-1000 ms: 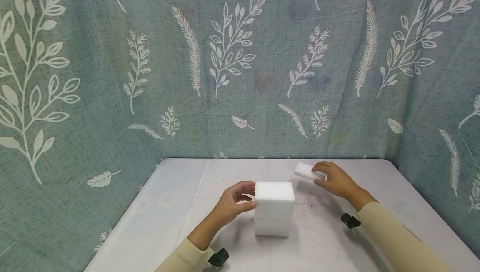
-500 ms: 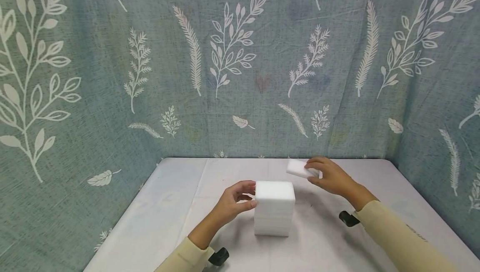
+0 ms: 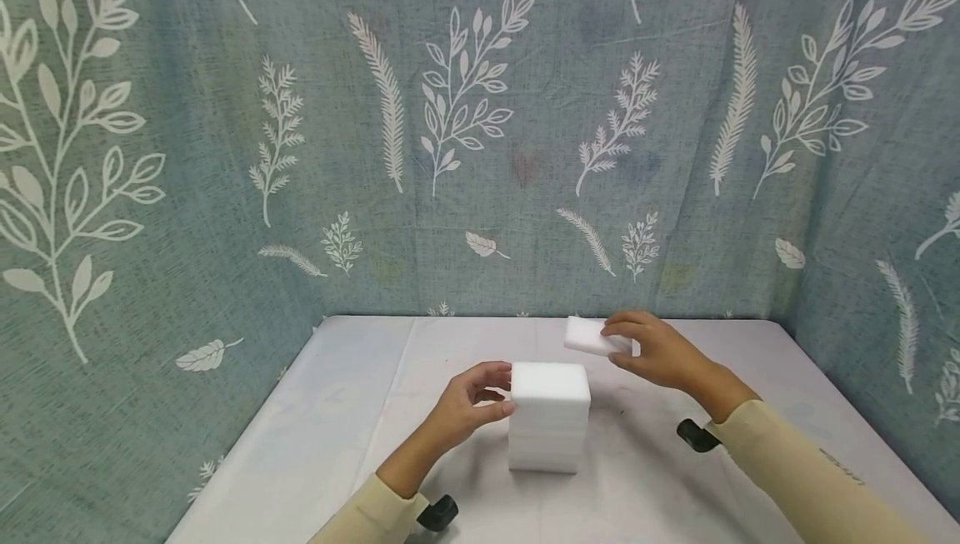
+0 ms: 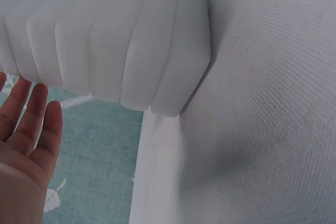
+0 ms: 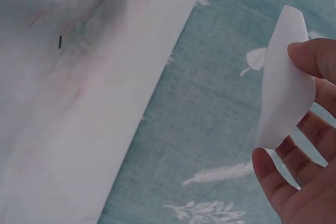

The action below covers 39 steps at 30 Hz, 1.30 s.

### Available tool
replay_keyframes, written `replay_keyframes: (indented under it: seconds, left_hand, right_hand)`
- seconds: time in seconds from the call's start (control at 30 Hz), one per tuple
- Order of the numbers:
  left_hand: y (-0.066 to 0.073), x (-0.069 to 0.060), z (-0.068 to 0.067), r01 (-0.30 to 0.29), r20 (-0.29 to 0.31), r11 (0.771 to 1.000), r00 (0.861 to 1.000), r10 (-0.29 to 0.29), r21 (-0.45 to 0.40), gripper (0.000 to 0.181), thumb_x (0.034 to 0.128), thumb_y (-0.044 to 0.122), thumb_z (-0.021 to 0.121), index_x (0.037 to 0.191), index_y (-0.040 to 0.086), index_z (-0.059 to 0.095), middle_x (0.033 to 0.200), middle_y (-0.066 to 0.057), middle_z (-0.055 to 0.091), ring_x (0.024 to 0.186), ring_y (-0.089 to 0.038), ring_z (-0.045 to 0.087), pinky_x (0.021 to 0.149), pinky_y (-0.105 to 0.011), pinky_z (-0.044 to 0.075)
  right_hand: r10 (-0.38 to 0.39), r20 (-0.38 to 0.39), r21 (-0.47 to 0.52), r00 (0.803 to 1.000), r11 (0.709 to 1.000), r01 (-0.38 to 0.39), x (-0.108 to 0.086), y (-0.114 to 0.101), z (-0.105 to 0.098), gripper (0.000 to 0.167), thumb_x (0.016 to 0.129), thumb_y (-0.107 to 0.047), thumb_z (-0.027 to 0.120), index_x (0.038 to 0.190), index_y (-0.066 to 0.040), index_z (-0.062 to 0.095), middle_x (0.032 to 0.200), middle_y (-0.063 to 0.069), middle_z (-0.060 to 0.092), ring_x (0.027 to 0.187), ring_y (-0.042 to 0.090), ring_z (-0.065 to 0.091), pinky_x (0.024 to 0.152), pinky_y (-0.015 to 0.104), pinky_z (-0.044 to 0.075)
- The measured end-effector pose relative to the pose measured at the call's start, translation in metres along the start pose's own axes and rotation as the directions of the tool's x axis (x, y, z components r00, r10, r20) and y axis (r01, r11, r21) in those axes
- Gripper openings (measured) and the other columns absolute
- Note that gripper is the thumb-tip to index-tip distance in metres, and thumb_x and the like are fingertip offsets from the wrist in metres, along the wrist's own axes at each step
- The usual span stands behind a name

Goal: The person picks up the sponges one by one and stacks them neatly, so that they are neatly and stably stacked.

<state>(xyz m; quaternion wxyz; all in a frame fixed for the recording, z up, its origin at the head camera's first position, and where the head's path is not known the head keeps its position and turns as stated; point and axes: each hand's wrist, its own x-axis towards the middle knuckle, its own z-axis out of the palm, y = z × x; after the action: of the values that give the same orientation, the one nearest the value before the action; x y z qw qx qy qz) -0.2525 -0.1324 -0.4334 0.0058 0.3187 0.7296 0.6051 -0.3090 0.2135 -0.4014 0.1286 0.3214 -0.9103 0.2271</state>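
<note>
A stack of several white foam sponge blocks (image 3: pixel 549 419) stands upright on the table, its layers plain in the left wrist view. My left hand (image 3: pixel 467 406) is at the stack's left side, fingertips and thumb at the upper layers; in the left wrist view the fingers (image 4: pixel 38 111) look fairly straight, and the thumb is out of sight. Behind and right of the stack, my right hand (image 3: pixel 660 350) pinches one loose white sponge (image 3: pixel 585 334) above the table. The right wrist view shows the thumb on one face of that sponge (image 5: pixel 286 85) and fingers on the other side.
A white cloth-covered table (image 3: pixel 337 411) carries the stack. Behind and at both sides hangs a blue-green curtain (image 3: pixel 525 277) with white leaf prints. A small dark mark (image 5: pixel 60 42) lies on the table surface.
My right hand has moved left and slightly up with the loose sponge, nearer to the space above and behind the stack. The left hand and the stack have stayed in place.
</note>
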Motion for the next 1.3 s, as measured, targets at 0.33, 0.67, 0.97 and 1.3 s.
replay_keyframes:
  seconds: [0.33,0.67,0.97,1.3]
  left_hand:
    - [-0.032,0.005,-0.002,-0.002,-0.013,1.000,1.000,0.002,0.021,0.052,0.0854,0.004,0.074,0.133,0.000,0.053,0.122,-0.018,0.061,0.112,-0.037,0.057,0.093,-0.060,0.045]
    - [-0.038,0.005,-0.003,-0.020,-0.011,1.000,1.000,0.021,0.021,0.051,0.0852,0.017,0.077,0.131,0.009,0.057,0.121,-0.009,0.063,0.110,-0.024,0.059,0.093,-0.053,0.048]
    - [-0.037,0.005,-0.003,0.007,-0.017,1.000,1.000,-0.007,0.014,0.051,0.0851,0.011,0.076,0.132,0.009,0.056,0.122,-0.007,0.063,0.111,-0.022,0.059,0.094,-0.053,0.047]
    - [-0.012,0.002,-0.001,-0.001,0.004,1.000,1.000,0.001,0.006,0.049,0.0860,0.004,0.073,0.131,-0.002,0.054,0.121,-0.018,0.062,0.109,-0.027,0.059,0.093,-0.062,0.043]
  right_hand:
    - [-0.067,-0.014,-0.006,0.998,0.998,0.067,0.003,-0.011,-0.008,0.033,0.087,-0.020,0.075,0.119,-0.015,0.067,0.129,0.000,0.056,0.120,0.025,0.051,0.089,0.045,0.049]
    - [-0.140,-0.063,-0.002,0.988,0.990,0.140,0.004,-0.023,-0.011,0.033,0.086,-0.018,0.076,0.118,-0.015,0.068,0.129,0.002,0.056,0.119,0.023,0.050,0.087,0.043,0.050]
    - [-0.191,-0.082,0.007,0.978,0.981,0.193,0.003,-0.034,-0.012,0.031,0.086,-0.017,0.075,0.117,-0.017,0.067,0.129,-0.002,0.056,0.118,0.020,0.049,0.084,0.040,0.050]
    - [-0.248,-0.103,0.011,0.963,0.968,0.250,0.002,-0.046,-0.012,0.031,0.086,-0.017,0.075,0.116,-0.018,0.067,0.128,-0.002,0.056,0.118,0.019,0.049,0.085,0.039,0.051]
